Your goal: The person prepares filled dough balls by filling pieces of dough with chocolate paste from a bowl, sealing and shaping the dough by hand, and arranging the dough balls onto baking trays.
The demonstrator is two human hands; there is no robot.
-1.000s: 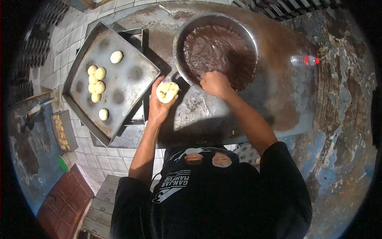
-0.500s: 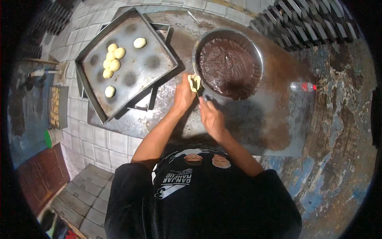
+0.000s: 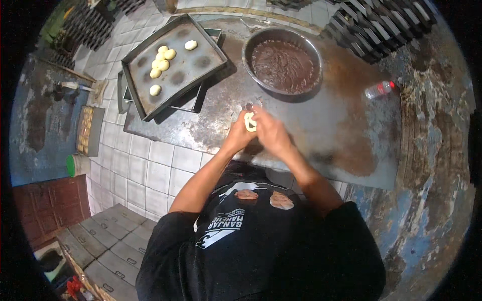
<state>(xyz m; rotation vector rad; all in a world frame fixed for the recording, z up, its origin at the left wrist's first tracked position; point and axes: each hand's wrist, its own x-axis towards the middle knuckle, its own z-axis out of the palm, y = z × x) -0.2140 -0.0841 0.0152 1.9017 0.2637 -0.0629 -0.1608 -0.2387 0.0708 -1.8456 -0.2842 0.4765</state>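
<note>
My left hand [image 3: 241, 130] holds a piece of pale yellow dough [image 3: 250, 123], opened up, above the metal worktop. My right hand [image 3: 268, 130], blurred by motion, is closed at the dough on a small utensil with dark brown matter at its end [image 3: 248, 107]; the utensil is mostly hidden. Beyond the hands stands a round metal bowl [image 3: 243, 56] of dark brown paste [image 3: 283, 65]. To the left a square metal tray [image 3: 140, 113] carries several pale dough balls [image 3: 163, 64] and rests askew on another tray [image 3: 193, 105].
A clear plastic bottle with red cap [image 3: 377, 90] lies at the right of the worktop [image 3: 341, 140]. Stacked dark metal moulds [image 3: 379, 27] stand at the back right. Further left are a filled tin [image 3: 86, 131], a green-and-white bucket [image 3: 78, 164] and grey metal boxes [image 3: 108, 241].
My right hand has left the bowl and come to the dough in my left hand, bringing the utensil. The view has shifted, so the worktop sits higher in the picture.
</note>
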